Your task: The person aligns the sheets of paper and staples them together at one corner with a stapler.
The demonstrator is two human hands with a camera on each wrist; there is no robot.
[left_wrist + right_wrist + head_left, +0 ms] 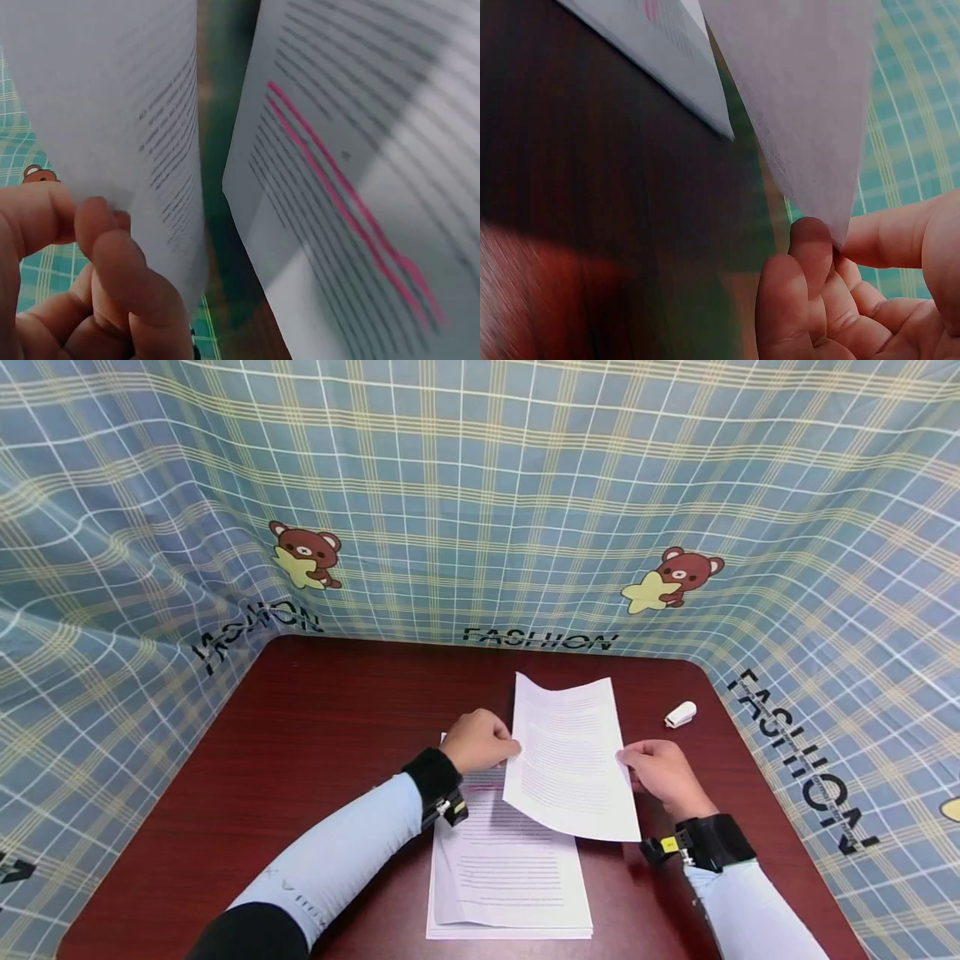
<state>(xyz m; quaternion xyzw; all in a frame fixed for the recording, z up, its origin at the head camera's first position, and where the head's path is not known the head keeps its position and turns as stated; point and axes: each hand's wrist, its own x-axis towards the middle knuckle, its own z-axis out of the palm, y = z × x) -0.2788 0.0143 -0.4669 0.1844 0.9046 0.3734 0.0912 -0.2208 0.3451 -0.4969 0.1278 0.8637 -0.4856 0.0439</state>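
A printed sheet of paper is lifted above the dark red table, tilted. My left hand pinches its left edge, and the sheet runs between thumb and fingers in the left wrist view. My right hand pinches the right edge; the sheet's corner sits at my fingertips. Below lies a stack of printed pages, whose top page carries pink highlighter lines.
A small white cap-like object lies on the table at the far right. A blue plaid cloth with bears and "FASHION" lettering surrounds the table on three sides. Table corners are rounded.
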